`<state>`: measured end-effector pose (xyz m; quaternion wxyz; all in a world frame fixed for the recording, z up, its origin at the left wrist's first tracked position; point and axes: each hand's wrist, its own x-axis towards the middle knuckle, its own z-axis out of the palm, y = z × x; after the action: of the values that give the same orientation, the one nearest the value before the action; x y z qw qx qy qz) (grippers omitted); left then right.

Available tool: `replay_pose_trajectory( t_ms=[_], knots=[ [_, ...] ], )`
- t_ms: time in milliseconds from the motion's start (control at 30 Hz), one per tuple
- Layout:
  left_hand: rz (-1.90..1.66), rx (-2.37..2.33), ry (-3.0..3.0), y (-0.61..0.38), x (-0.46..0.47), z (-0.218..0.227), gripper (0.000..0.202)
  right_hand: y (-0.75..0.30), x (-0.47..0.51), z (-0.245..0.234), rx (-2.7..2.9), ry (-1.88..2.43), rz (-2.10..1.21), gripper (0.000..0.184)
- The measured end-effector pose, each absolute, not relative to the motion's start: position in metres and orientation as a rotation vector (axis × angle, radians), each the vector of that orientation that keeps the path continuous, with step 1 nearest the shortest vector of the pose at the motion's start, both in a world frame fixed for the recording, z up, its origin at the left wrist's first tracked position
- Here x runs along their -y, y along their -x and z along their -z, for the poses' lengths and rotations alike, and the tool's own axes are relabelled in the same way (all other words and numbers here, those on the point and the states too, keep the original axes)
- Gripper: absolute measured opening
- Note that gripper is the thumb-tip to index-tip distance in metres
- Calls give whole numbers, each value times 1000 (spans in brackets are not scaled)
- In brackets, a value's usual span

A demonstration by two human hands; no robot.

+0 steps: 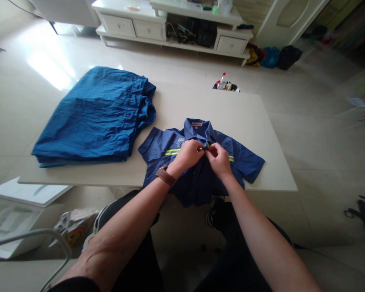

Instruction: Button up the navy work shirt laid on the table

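Note:
A navy short-sleeved work shirt (pixel 246 156) with yellow reflective stripes lies face up on the white table (pixel 243 115), its collar away from me and its hem hanging over the near edge. My left hand (pixel 191 153), with a brown-strapped watch (pixel 166 175) on the wrist, pinches the shirt's front opening below the collar. Close against it, my right hand (pixel 219 160) pinches the same part of the front. The fingertips nearly meet, and the small bit of cloth between them is mostly hidden. White lettering shows on the chest beside my left hand.
A stack of folded blue cloth (pixel 91 117) covers the table's left side. Bottles with red caps (pixel 222 81) stand beyond the far edge. A white cabinet (pixel 176 30) is farther back. At the lower left are a white box (pixel 21 219) and a plastic bag (pixel 74 225).

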<state>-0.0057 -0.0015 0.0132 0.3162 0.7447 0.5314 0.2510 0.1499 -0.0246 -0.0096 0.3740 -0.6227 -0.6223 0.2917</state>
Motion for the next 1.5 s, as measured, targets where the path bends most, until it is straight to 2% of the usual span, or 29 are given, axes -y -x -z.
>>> replay_pose_trajectory(
  t_ms=[467, 1033, 1500],
  knots=[
    [-692, -1375, -1982, 7, -3, -11, 24, -151, 30, 7, 1663, 1593, -606, 17],
    [-666, -1414, -1989, 9, -3, -11, 21, -150, 27, 7, 1607, 1616, -664, 28],
    [-612, -1369, -2082, 7, 0, -19, 18, -150, 25, 11, 1545, 1698, -608, 22]
  ],
)
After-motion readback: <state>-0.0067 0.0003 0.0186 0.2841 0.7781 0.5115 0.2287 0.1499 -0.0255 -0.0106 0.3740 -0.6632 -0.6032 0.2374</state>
